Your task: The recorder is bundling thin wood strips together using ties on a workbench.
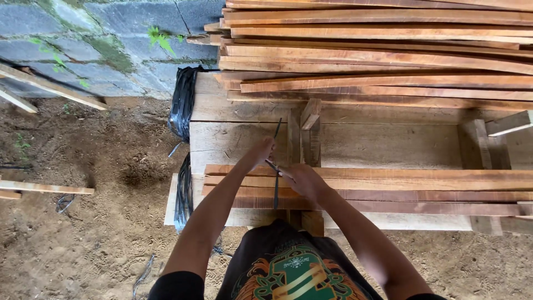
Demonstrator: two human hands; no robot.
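- Far left there's just dirt floor point(83, 222) with a couple of loose wooden slats point(47, 188) lying on it, and a mossy block wall point(100, 39) behind. Nothing there is near my hands.
- Next along, a bundle of black plastic strapping point(182, 103) hangs down the left end of the bench point(233, 139), which is made of rough pale planks.
- My left hand point(261, 153) reaches forward over the bench planks. From up here it looks closed, pinching the black strap point(277, 133), but the fingertips are small in the picture, so I'm not totally sure how tight.
- The strap itself is the thing in play. It's a thin dark strip whose long axis runs away from me and back toward me, crossing the low stack of reddish boards point(388, 189) at right angles. It sits right between the two hands, touching both as far as I can tell.
- My right hand point(302, 180) is just right of the strap and nearer to me, resting on the top of that low stack, fingers curled in on the strap's lower part. So left is the far hand and right the near one.
- An upright wooden block point(311, 133) stands just right of the strap.
- Across the back and off to the right, a big pile of long boards point(388, 50) lies crosswise, well apart from both hands.
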